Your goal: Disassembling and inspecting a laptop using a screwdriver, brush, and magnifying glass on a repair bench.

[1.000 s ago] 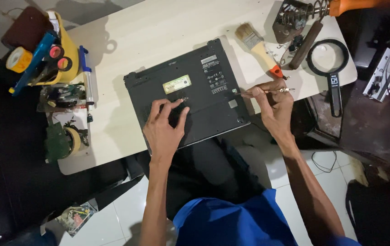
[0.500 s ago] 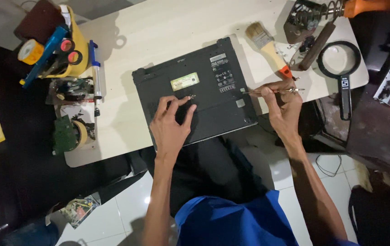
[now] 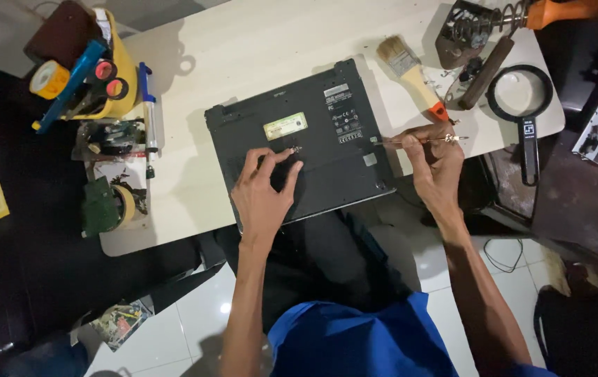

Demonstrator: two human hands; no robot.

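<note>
A black laptop (image 3: 327, 112) lies upside down on the pale table (image 3: 243, 49), its underside with stickers facing up. My left hand (image 3: 264, 192) rests on the laptop's base, fingertips pinching a small metal piece near the middle. My right hand (image 3: 435, 164) sits at the laptop's right edge and holds a thin screwdriver (image 3: 417, 141) that lies almost level, its tip pointing left toward the laptop's right side.
A paintbrush (image 3: 410, 73) with an orange handle, a magnifying glass (image 3: 522, 105) and a soldering iron stand (image 3: 470, 35) lie at the right. A yellow tool holder (image 3: 103, 77), tape rolls and small parts crowd the left edge. The table's front edge runs below the laptop.
The view shifted slightly, so everything sits a little lower and to the right. Both hands stay on the laptop; the right hand with the screwdriver drew back slightly to the right.
</note>
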